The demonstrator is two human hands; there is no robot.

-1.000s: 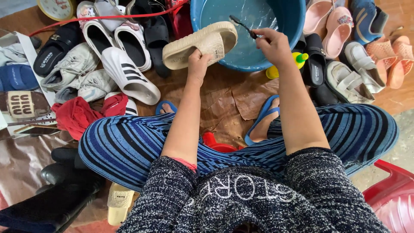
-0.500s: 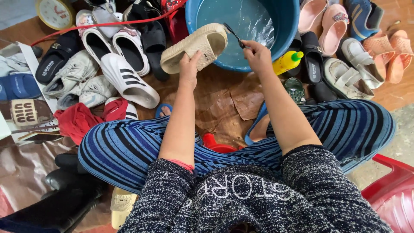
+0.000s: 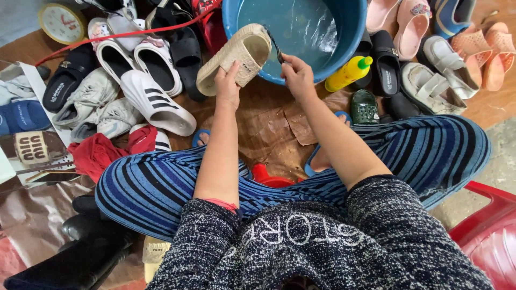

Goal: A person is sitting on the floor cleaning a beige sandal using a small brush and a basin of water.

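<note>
My left hand [image 3: 228, 85] grips a beige slide sandal [image 3: 235, 57] by its heel end, holding it tilted at the near rim of a blue basin [image 3: 348, 29] of water. My right hand [image 3: 297, 77] is closed on a thin dark brush [image 3: 274, 47] whose head touches the sandal's toe end over the basin's edge. Both forearms reach forward over my blue striped trousers.
White slides [image 3: 156, 102] and grey sneakers [image 3: 88, 104] lie left. A yellow bottle [image 3: 348, 73], a small green shoe [image 3: 364, 106], black slippers and pink sandals [image 3: 408, 21] lie right. A round clock [image 3: 63, 22] is far left, a red plastic chair [image 3: 489, 236] at right.
Both hands shifted a little left along the basin rim, and the brush came from above the water to the sandal's toe end.
</note>
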